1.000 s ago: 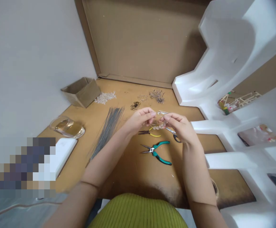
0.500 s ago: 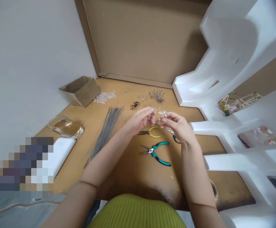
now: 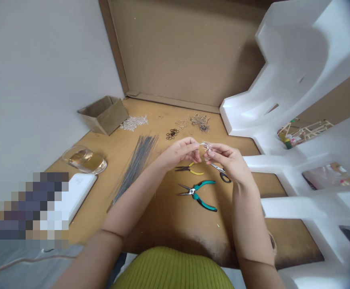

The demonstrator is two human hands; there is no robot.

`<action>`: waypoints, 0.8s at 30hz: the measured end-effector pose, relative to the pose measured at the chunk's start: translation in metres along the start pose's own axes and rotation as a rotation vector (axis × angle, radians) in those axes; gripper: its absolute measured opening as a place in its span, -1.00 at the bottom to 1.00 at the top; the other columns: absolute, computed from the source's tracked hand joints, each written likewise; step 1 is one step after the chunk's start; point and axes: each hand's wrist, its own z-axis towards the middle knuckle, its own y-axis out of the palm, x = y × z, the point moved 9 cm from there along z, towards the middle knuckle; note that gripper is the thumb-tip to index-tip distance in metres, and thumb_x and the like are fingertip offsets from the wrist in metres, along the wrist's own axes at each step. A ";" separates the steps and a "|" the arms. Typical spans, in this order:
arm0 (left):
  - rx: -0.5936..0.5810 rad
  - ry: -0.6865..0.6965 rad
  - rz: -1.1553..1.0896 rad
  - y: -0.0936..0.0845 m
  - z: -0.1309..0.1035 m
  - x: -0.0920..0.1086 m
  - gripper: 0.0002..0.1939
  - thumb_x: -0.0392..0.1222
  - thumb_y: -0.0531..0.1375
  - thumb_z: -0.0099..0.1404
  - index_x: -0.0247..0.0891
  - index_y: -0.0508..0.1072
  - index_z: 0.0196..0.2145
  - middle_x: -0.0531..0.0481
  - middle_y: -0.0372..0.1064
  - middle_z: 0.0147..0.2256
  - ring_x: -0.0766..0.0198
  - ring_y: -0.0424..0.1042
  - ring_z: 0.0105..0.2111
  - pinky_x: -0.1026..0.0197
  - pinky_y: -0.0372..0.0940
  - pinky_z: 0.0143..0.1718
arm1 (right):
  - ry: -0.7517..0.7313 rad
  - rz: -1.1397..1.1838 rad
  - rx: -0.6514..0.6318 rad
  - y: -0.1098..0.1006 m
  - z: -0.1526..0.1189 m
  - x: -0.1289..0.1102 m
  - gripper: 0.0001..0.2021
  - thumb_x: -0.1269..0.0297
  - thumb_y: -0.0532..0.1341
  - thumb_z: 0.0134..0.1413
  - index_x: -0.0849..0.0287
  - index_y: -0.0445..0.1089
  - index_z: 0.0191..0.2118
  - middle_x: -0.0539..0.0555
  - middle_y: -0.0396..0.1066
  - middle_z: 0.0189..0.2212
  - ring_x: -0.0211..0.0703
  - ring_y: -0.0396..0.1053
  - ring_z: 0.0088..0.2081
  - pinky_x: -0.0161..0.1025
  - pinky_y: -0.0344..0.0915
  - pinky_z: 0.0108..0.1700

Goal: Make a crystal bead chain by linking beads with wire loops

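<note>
Pinching a small, clear, glassy beaded piece in nearly closed fingertips, the bare right hand holds it just right of the bare left hand, whose curled-in grip, like the piece's long axis, I can't make out!

held beads: glossy, transparent | wires: dull metal | box: matt cardboard

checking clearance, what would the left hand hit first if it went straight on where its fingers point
Most likely the small, clear, glassy-looking piece held in the right hand; depth between it and the left hand is unclear.
</note>
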 end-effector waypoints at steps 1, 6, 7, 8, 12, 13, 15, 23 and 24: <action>-0.006 -0.013 0.041 0.000 0.000 -0.001 -0.74 -0.04 0.16 0.22 -0.33 0.31 -0.37 0.00 0.40 -0.45 0.35 0.43 -0.44 0.28 0.27 -0.34 | -0.005 -0.027 -0.021 0.003 -0.001 -0.001 -0.76 0.23 0.32 -0.08 0.13 0.48 -0.22 0.02 0.47 -0.37 -0.26 0.40 -0.37 -0.25 0.37 -0.30; -0.092 -0.035 0.156 0.009 0.000 -0.004 -0.73 -0.06 0.17 0.21 -0.38 0.36 -0.40 -0.02 0.39 -0.47 0.37 0.40 -0.49 0.27 0.26 -0.35 | -0.020 -0.093 -0.083 0.011 -0.002 -0.003 -0.62 0.25 0.29 -0.03 0.12 0.36 -0.03 -0.02 0.44 -0.46 -0.29 0.37 -0.43 -0.30 0.34 -0.38; -0.092 -0.040 0.142 0.010 0.000 -0.006 -0.74 -0.07 0.17 0.21 -0.38 0.36 -0.41 -0.01 0.37 -0.49 0.39 0.38 -0.51 0.28 0.25 -0.38 | -0.023 -0.075 -0.085 0.011 -0.001 -0.003 -0.60 0.24 0.28 -0.03 0.13 0.34 -0.02 -0.01 0.44 -0.46 -0.28 0.38 -0.43 -0.30 0.33 -0.39; -0.082 -0.036 0.112 0.010 0.001 -0.006 -0.74 -0.07 0.17 0.21 -0.37 0.36 -0.41 0.01 0.35 -0.50 0.40 0.36 -0.53 0.29 0.24 -0.41 | -0.027 -0.050 -0.083 0.010 0.000 -0.004 -0.60 0.23 0.28 -0.02 0.13 0.33 -0.01 -0.01 0.44 -0.46 -0.27 0.39 -0.41 -0.30 0.33 -0.40; 0.040 0.024 -0.047 0.001 0.002 -0.002 -0.77 -0.10 0.15 0.23 -0.33 0.30 -0.45 0.08 0.28 -0.53 0.44 0.29 -0.54 0.32 0.20 -0.44 | -0.016 0.033 -0.048 0.004 0.003 -0.001 -0.64 0.19 0.26 0.01 0.11 0.34 -0.04 0.03 0.46 -0.40 -0.20 0.41 -0.30 -0.31 0.34 -0.38; 0.062 0.032 -0.073 -0.001 0.002 -0.001 -0.78 -0.11 0.15 0.23 -0.32 0.29 -0.45 0.08 0.27 -0.53 0.45 0.28 -0.54 0.33 0.20 -0.44 | -0.005 0.037 -0.041 0.003 0.003 0.001 -0.66 0.18 0.25 0.01 0.11 0.36 -0.06 0.04 0.46 -0.38 -0.19 0.41 -0.27 -0.31 0.34 -0.37; 0.088 0.053 -0.102 -0.002 0.002 0.001 -0.79 -0.12 0.13 0.24 -0.32 0.29 -0.43 0.09 0.27 -0.54 0.44 0.29 -0.54 0.32 0.20 -0.41 | 0.010 0.028 -0.031 0.002 0.004 0.003 -0.72 0.16 0.24 0.01 0.12 0.40 -0.13 0.05 0.46 -0.36 -0.19 0.40 -0.25 -0.30 0.35 -0.36; 0.106 0.034 -0.090 -0.003 0.002 0.001 -0.78 -0.11 0.16 0.21 -0.36 0.37 -0.43 0.05 0.33 -0.53 0.39 0.36 -0.47 0.30 0.22 -0.32 | -0.021 -0.001 0.062 -0.006 0.006 0.005 -0.85 0.20 0.27 -0.02 0.16 0.48 -0.36 -0.01 0.42 -0.49 -0.36 0.28 -0.48 -0.40 0.16 -0.52; 0.102 0.030 -0.073 -0.002 0.002 0.002 -0.76 -0.10 0.16 0.21 -0.36 0.36 -0.47 0.06 0.31 -0.56 0.40 0.35 -0.49 0.31 0.21 -0.34 | -0.012 0.013 0.062 -0.007 0.007 0.006 -0.85 0.20 0.27 -0.02 0.16 0.47 -0.36 -0.02 0.40 -0.51 -0.39 0.23 -0.53 -0.41 0.10 -0.56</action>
